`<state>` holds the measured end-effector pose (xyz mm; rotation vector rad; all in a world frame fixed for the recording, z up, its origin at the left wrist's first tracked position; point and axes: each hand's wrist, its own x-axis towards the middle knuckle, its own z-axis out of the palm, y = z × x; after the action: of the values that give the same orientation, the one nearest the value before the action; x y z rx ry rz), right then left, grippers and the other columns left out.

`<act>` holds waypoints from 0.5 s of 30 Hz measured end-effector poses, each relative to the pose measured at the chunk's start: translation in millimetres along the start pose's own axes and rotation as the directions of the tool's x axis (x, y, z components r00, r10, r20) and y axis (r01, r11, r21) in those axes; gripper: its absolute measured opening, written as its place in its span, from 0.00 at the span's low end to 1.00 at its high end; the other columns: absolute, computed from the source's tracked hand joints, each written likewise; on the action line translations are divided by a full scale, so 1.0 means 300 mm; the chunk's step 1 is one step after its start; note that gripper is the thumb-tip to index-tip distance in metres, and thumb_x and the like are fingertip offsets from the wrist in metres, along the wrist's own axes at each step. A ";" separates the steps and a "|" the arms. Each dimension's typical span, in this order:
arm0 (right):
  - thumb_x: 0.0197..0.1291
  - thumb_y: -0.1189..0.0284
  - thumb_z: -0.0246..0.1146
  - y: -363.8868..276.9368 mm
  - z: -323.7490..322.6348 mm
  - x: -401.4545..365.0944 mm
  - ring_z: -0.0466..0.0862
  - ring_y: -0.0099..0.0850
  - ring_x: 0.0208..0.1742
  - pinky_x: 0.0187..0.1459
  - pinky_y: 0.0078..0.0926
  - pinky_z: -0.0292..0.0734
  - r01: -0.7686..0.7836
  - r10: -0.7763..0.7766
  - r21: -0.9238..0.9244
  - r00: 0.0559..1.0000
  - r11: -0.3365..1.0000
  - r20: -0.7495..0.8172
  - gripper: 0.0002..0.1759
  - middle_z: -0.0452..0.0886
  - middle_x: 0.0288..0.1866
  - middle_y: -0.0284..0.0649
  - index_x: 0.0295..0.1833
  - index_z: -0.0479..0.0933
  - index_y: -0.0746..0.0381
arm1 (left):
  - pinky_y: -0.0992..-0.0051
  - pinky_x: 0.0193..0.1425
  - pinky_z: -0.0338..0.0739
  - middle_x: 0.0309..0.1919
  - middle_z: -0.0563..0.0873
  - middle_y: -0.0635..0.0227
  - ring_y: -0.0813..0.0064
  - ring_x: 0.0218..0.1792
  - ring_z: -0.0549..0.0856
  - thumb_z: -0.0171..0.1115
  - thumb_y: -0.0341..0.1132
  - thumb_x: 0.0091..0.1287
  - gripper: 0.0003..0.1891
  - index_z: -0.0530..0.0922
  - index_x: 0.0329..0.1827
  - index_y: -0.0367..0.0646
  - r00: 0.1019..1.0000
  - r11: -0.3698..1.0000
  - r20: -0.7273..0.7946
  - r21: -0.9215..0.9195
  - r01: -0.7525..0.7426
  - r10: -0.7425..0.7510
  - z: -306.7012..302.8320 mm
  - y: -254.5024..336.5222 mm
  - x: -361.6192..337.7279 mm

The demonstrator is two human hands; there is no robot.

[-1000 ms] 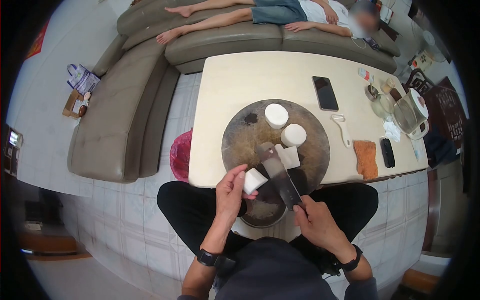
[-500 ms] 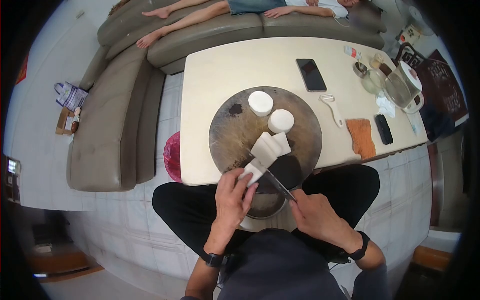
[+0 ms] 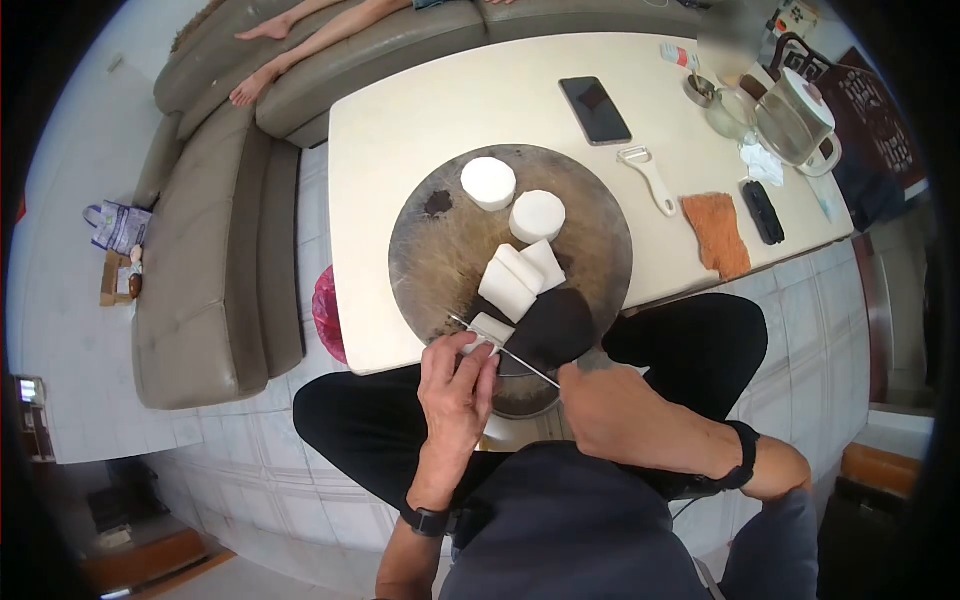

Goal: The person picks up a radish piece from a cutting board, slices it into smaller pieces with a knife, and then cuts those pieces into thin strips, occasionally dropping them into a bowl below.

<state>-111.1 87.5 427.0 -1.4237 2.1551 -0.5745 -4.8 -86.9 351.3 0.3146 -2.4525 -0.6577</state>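
Observation:
On the round wooden chopping board [image 3: 420, 260], my left hand [image 3: 455, 385] presses its fingertips on a piece of white radish [image 3: 480, 346] at the near edge. My right hand [image 3: 605, 405] grips a kitchen knife [image 3: 528, 371] by its handle, mostly hidden in the fist. The narrow blade stands edge-down against the radish, close to my left fingertips. Just beyond the blade lies a white radish slice [image 3: 492, 326]. Farther up are several overlapping flat radish slices [image 3: 508, 283] and two thick round radish chunks [image 3: 488, 184] [image 3: 538, 216].
The cream table [image 3: 370, 130] carries a phone [image 3: 596, 110], a white peeler [image 3: 650, 182], an orange cloth [image 3: 715, 235], a black case [image 3: 763, 212] and a clear jug [image 3: 795, 120]. A person's bare legs [image 3: 320, 40] rest on the grey sofa [image 3: 210, 250]. A pink bag [image 3: 327, 315] is left of the table.
The knife blade has shifted toward my left fingers, onto the held radish piece. A slice now lies beyond it, apart from the overlapping slices. The whole view has shifted.

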 end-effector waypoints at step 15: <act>0.48 0.78 0.60 -0.002 0.080 0.162 0.84 0.55 0.28 0.30 0.47 0.79 0.060 -0.051 0.054 0.986 0.997 -0.158 0.09 0.80 0.25 0.59 0.34 0.72 0.73 | 0.63 0.52 0.78 0.48 0.83 0.60 0.54 0.49 0.81 0.71 0.22 0.54 0.13 0.86 0.43 0.40 0.999 0.998 0.033 -0.054 0.012 -0.010 -0.007 -0.024 -0.025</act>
<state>-112.3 40.5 400.2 -1.4541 2.2043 -0.7875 3.1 -91.2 345.4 0.2982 -2.4603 -0.7385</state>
